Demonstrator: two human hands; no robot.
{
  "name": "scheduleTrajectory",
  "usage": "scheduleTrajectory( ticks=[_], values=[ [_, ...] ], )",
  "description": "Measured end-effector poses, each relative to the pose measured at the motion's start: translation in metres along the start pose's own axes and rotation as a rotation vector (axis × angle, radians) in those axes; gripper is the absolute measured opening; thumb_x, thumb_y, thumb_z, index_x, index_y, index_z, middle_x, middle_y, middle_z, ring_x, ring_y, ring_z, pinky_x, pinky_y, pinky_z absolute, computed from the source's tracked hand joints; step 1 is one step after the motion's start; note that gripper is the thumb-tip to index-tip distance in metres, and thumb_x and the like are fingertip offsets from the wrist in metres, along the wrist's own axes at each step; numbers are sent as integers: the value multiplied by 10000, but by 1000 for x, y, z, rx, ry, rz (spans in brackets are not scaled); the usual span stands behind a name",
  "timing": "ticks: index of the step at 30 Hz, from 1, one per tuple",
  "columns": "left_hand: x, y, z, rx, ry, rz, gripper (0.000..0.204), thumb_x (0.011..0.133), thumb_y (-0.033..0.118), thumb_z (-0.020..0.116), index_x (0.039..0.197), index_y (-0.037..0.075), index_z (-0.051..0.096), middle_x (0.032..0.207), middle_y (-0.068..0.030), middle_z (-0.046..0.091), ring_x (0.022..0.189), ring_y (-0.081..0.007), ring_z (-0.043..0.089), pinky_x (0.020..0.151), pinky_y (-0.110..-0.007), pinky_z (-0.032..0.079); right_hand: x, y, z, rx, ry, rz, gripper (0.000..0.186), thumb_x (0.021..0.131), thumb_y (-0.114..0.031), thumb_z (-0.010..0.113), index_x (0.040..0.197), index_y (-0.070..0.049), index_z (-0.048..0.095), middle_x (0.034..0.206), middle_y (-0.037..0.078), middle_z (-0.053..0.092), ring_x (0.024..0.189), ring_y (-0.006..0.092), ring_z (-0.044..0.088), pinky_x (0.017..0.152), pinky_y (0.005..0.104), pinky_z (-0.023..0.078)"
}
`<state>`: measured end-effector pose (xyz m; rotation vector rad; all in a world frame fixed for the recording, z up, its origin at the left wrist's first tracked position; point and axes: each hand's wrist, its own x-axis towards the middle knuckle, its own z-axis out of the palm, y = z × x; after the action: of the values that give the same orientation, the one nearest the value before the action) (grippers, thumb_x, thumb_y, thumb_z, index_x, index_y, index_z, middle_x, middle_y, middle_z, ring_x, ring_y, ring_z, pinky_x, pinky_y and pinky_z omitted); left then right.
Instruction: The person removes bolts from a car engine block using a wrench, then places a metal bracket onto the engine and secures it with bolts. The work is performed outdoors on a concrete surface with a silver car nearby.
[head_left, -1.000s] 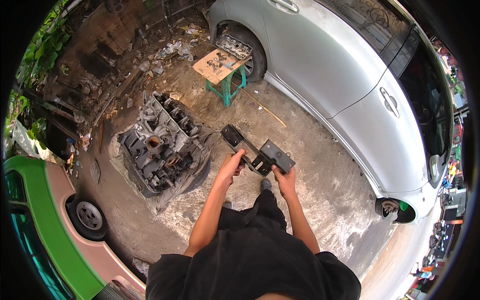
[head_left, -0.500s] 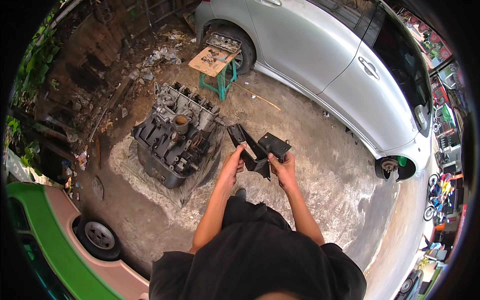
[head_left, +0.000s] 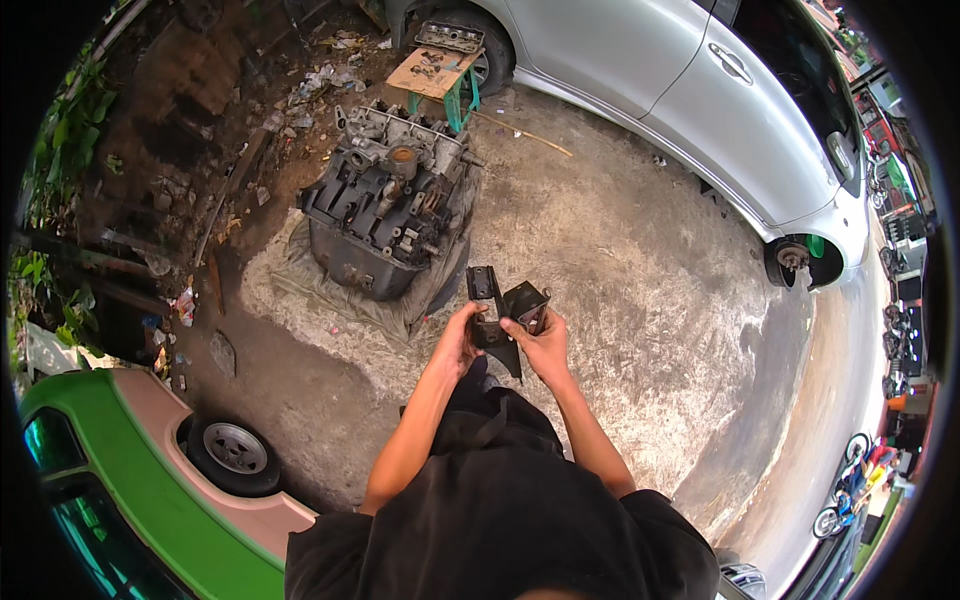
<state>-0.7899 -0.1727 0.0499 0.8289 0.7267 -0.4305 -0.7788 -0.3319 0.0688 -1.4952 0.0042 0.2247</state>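
Observation:
My left hand (head_left: 458,342) and my right hand (head_left: 540,345) both grip a black metal bracket (head_left: 485,288) with flat plates and holes, held low in front of my black-clothed body. The fingers of each are closed round it, the right thumb lying across its face. Beyond the bracket, a dirty engine (head_left: 365,250), dark below and silvery on top, rests on a crumpled cover (head_left: 305,315) on the concrete ground; its underside is hidden.
A silver car (head_left: 610,55) stands along the upper right, beside a green stool topped with a board (head_left: 415,72) holding metal parts. A green-and-pink vehicle (head_left: 130,470) is at lower left, debris (head_left: 310,90) along the left side. A stick (head_left: 530,135) lies on the ground. Motorcycles (head_left: 850,485) line the right.
My hands have drawn closer together and turned the bracket more upright. My view has shifted, so the engine and silver car sit higher in the picture.

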Motion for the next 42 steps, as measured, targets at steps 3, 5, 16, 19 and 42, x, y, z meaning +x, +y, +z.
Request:
scheduleTrajectory(
  ticks=[3, 5, 16, 19, 42],
  values=[
    [-19, 2, -27, -85, -22, -22, 200, 848, 303, 616, 910, 122, 557, 784, -15, 599, 725, -157, 653, 604, -316, 535, -27, -2, 24, -73, -19, -49, 258, 827, -140, 837, 902, 1, 634, 761, -5, 650, 682, 39, 551, 605, 226, 471],
    [-29, 3, -47, -157, -23, -44, 141, 846, 241, 599, 843, 112, 543, 763, -22, 584, 706, -173, 647, 625, -333, 537, -41, -2, 44, -106, -13, 2, 284, 807, -132, 852, 921, -2, 627, 751, -14, 633, 684, 24, 531, 595, 214, 452],
    [-63, 91, -212, -217, -282, -9, 113, 811, 185, 555, 863, 100, 501, 736, 14, 495, 668, -139, 509, 670, -312, 469, -57, 25, 198, 120, -88, -102, 261, 853, -29, 774, 1060, -14, 618, 913, -4, 618, 664, 25, 488, 561, 187, 373],
    [-73, 132, -262, -141, -308, 34, 113, 805, 177, 545, 872, 96, 504, 751, 16, 495, 690, -124, 502, 690, -299, 445, -46, 28, 237, 106, -7, -42, 248, 882, -80, 758, 1074, -16, 616, 905, 9, 618, 706, 34, 514, 556, 181, 370],
    [-18, 232, -326, 287, -172, 59, 657, 812, 124, 600, 1419, -31, 404, 1128, -55, 554, 1053, -181, 553, 943, -294, 425, 19, 18, 345, 306, -35, 527, 317, 990, -326, 613, 1092, -28, 581, 734, -15, 555, 459, 62, 419, 422, 242, 310]
  ],
)
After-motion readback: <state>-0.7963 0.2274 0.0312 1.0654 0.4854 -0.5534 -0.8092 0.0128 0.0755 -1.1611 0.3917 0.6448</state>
